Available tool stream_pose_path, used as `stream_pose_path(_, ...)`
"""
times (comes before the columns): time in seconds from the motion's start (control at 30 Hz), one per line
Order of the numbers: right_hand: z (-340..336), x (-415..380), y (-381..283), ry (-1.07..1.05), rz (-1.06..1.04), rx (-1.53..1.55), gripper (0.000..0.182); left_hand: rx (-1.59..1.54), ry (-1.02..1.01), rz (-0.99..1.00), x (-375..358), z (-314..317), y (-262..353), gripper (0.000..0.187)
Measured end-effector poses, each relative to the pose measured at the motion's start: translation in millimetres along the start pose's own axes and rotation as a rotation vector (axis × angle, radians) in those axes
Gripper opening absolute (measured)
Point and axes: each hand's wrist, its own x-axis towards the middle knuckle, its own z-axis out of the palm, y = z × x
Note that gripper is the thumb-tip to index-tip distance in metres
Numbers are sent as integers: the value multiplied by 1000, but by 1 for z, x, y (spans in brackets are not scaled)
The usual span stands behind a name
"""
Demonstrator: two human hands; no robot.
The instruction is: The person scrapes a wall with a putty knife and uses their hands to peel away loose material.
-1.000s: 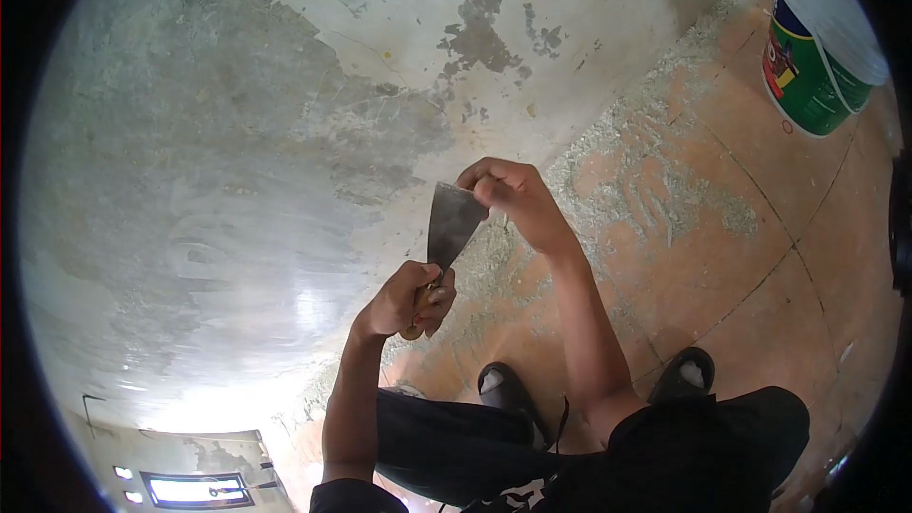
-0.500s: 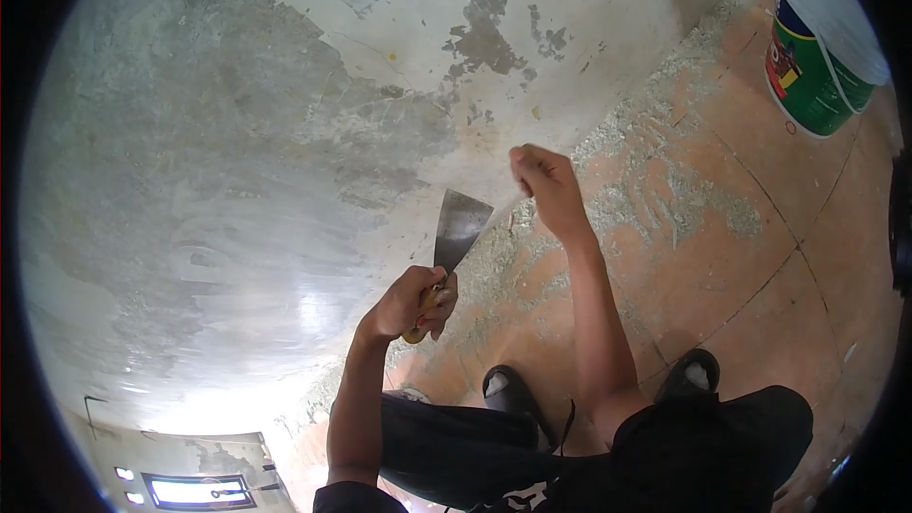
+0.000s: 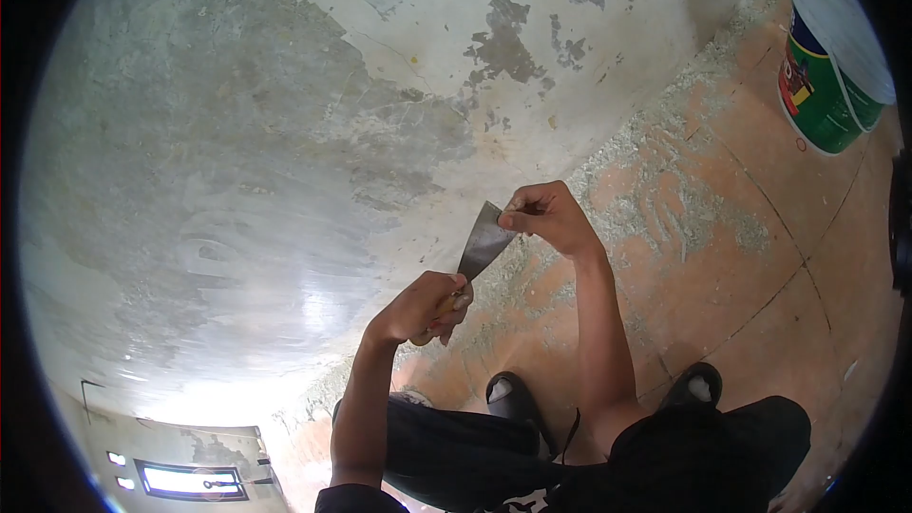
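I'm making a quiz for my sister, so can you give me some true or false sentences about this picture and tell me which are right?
1. The left hand holds a scraper. True.
2. The right hand is far away from the scraper. False: it is at the blade.
3. A bucket stands on the floor. True.
4. The bucket is yellow all over. False: its side is mostly green.
5. Crumbly bits lie along the wall. True.
6. No footwear shows. False: dark slippers do.
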Motion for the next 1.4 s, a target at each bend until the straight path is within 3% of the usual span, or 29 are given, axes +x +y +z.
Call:
stream_pose_path(0.3,-19,1,4,-86,72,-174,11,116,3,-30,-1,-4,7,39)
stream_pose_path(0.43,-20,1,8,-96,27,-296,14,150,110,-102,-2,-4,7,36)
stream_pose_path(0.53,-23,-2,3,-103,25,-243,14,160,60,-135,-2,-4,13,34)
stream_pose_path(0.6,-26,-2,2,-226,144,-275,13,187,52,-157,-2,-8,12,35)
stream_pose_path(0.73,-32,-3,1,-260,120,-261,16,229,75,-191,-7,-8,15,34)
stream_pose_path(0.8,-43,-7,-6,7,119,-157,20,292,394,-24,-8,-15,7,28)
stream_pose_path(0.9,-59,-7,-1,185,93,-146,27,878,764,146,-8,-9,15,15)
stream_pose_path(0.93,-59,-6,4,200,66,-99,37,875,773,135,-3,-8,13,15)
stream_pose_path(1.0,-59,-6,9,158,90,-108,40,984,798,400,2,-11,0,13)
stream_pose_path(1.03,-54,-4,14,126,107,-117,42,974,793,258,1,-4,3,12)
stream_pose_path(1.1,-40,0,15,36,18,-156,45,1028,771,345,7,0,-2,14)
stream_pose_path(1.17,-23,0,9,5,60,-156,37,1027,790,360,8,7,-4,15)
stream_pose_path(1.23,-6,1,4,12,-121,-88,21,1049,762,322,9,14,-4,14)
stream_pose_path(1.27,1,2,4,11,-228,-128,26,1063,778,356,11,15,-7,14)
stream_pose_path(1.4,8,0,2,38,-177,-388,24,1065,793,356,10,19,-8,14)
